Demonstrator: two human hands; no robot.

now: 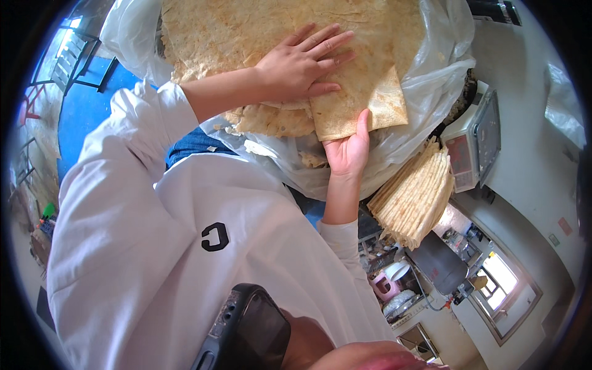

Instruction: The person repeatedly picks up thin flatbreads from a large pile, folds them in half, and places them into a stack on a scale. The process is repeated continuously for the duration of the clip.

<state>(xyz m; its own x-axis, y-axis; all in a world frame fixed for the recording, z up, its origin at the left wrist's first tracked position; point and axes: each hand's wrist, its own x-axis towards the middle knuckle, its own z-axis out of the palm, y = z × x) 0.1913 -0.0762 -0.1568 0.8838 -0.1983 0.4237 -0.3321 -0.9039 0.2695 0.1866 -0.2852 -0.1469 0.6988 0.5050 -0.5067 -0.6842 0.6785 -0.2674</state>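
A large thin flatbread (217, 32), browned in patches, lies over clear plastic sheeting (434, 60). My left hand (307, 64) rests palm down on its surface, fingers spread. Below and to the right, my right hand (347, 145) is palm up, gripping the near edge of a folded section (365, 104), with the thumb on top and the fingers hidden underneath. Torn, flaky bread edges (273, 120) show nearer my body. To the right of my right hand is a thick bundle of folded flatbreads (411, 196).
A white weighing scale (460, 143) stands right of the plastic. Lower right are a pink plastic container (385, 286), a dark tank (437, 263) and a window (499, 280). A dark metal frame (76, 60) stands on the left. A phone (259, 323) hangs at my chest.
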